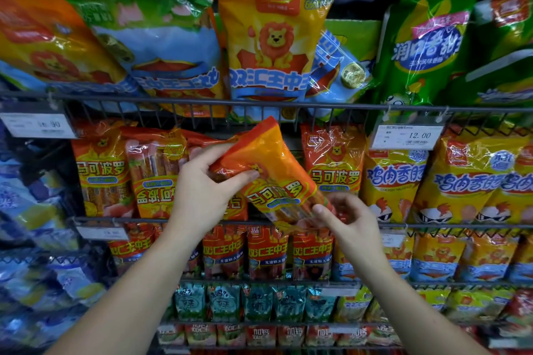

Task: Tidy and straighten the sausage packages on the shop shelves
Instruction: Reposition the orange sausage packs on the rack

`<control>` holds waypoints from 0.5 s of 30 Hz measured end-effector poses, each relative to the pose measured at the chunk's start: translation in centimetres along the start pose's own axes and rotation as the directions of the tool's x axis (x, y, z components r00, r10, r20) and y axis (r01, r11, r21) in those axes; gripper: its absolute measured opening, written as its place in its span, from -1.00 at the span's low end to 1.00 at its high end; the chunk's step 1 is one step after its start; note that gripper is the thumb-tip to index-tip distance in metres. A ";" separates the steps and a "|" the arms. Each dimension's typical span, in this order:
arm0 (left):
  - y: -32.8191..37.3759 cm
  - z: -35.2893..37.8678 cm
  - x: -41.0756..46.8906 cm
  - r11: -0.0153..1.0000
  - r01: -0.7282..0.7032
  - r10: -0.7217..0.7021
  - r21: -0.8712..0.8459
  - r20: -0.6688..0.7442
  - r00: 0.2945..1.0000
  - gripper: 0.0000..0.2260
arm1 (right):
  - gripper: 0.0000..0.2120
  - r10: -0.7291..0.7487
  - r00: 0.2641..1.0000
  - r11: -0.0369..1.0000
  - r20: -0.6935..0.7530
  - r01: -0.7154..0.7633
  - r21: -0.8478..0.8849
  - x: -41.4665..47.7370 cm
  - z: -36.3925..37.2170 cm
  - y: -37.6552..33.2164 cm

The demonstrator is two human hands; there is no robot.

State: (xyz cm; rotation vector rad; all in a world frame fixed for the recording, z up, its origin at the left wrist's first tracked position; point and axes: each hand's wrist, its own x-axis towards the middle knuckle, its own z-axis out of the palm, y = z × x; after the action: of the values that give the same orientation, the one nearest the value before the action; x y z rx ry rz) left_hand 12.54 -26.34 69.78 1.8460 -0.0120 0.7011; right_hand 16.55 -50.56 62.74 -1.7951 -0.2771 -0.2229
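Glossy plastic film against dull metal wire.
The orange sausage pack gripped in my left hand is slick, shiny plastic film, creased where I pinch it and partly clear at its lower end. Above that pack, the big lion bag and, up to its right, the green bag are the same wrinkled glossy film, streaked with white glare. Just above the pack, the shelf rail is thin dark metal wire with a dull finish. Right of the pack, the price tag is matt white paper in a clear plastic holder.

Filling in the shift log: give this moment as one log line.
left hand: grips orange sausage package | right hand: pinches its lower end | package: tilted, top leftward
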 end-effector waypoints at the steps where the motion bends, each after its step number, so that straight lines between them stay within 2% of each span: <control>1: 0.2 0.1 0.1 1.000 -0.016 0.016 0.010 0.001 1.000 -0.65 | -0.67 -0.011 1.000 1.000 0.013 0.011 -0.023 0.0 0.0 0.1; 8: 2.4 0.4 0.1 0.963 -0.213 0.217 0.166 -0.004 0.976 -0.70 | -0.72 -0.195 0.980 0.966 0.033 0.198 -0.167 0.2 0.7 0.0; 12: 3.4 0.6 -0.1 0.916 -0.346 0.352 0.202 0.008 0.936 -0.72 | -0.64 -0.241 0.970 0.948 0.030 0.242 -0.209 0.6 1.0 0.7; 15: 3.9 0.7 -0.1 0.859 -0.447 0.444 0.249 0.070 0.893 -0.71 | -0.56 -0.249 0.968 0.940 0.026 0.248 -0.234 1.0 1.5 0.9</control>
State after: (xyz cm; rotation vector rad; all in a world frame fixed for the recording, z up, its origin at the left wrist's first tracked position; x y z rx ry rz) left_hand 11.43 -28.52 72.91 2.1237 -0.3850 1.0555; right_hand 17.81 -49.25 61.89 -1.9921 -0.4931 -0.4550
